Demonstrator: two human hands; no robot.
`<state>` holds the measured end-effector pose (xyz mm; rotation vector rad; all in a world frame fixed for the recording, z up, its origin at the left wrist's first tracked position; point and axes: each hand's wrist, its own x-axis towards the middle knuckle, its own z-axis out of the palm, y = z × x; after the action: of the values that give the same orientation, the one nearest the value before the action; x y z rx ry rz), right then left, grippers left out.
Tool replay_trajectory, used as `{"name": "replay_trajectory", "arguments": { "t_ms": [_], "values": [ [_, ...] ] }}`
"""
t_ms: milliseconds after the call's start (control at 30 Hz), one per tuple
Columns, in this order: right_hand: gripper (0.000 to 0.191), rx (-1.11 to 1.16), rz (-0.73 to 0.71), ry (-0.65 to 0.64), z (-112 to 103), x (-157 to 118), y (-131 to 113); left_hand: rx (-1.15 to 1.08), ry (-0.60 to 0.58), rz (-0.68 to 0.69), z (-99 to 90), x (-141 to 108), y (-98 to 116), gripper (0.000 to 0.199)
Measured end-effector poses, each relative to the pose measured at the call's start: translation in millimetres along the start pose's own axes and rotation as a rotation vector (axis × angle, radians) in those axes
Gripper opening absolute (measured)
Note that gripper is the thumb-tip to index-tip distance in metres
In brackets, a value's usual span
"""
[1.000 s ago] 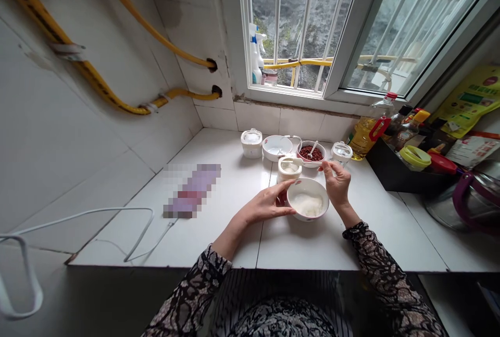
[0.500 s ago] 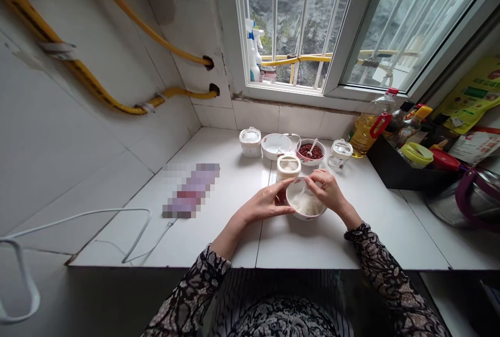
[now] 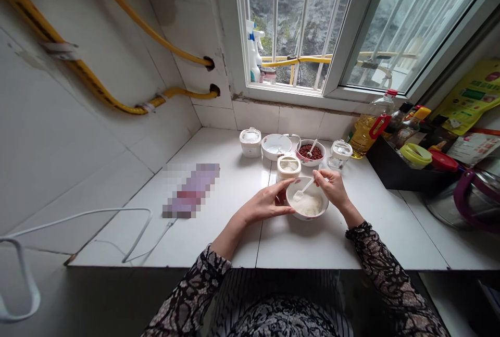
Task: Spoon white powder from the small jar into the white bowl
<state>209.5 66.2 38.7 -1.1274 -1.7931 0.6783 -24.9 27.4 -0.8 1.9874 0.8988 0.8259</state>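
Observation:
A white floral-rimmed bowl (image 3: 307, 199) holding white rice or a similar white grain (image 3: 308, 204) stands near the middle of the tiled counter (image 3: 234, 243). My left hand (image 3: 267, 203) grips the bowl's left rim, with the fingers lying along it. My right hand (image 3: 330, 190) pinches the handle of a small white spoon (image 3: 303, 189), whose bowl hangs inside the white bowl just above the grain. Behind the bowl sits a small white container (image 3: 289, 166) with pale contents, close to my fingers.
Along the back stand a white lidded pot (image 3: 250, 142), a white dish (image 3: 276, 146), a bowl of red beans (image 3: 311, 152) and a glass jar (image 3: 339, 153). A black tray (image 3: 394, 170) of bottles sits right. A blurred packet (image 3: 191, 190) lies left.
My right hand has come in from the right of the bowl and now holds the white spoon inside it. My left hand stays on the rim.

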Motion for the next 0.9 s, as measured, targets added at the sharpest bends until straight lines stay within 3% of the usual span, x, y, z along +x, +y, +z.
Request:
{"name": "replay_trajectory", "arguments": {
  "t_ms": [333, 700, 900],
  "values": [
    [0.055, 0.081, 0.097, 0.011, 0.7, 1.2, 2.2, -0.004, 0.001, -0.01, 0.5, -0.7, -2.2, 0.078],
    [0.059, 0.274, 0.253, -0.129, -10.2, 7.5, 5.9, 0.004, -0.003, -0.003, -1.4, -0.7, 4.4, 0.077],
    [0.053, 0.345, 0.306, -0.084, -8.0, 12.5, 12.6, 0.006, 0.004, -0.003, -0.9, -0.5, 2.9, 0.076]
  ]
}}
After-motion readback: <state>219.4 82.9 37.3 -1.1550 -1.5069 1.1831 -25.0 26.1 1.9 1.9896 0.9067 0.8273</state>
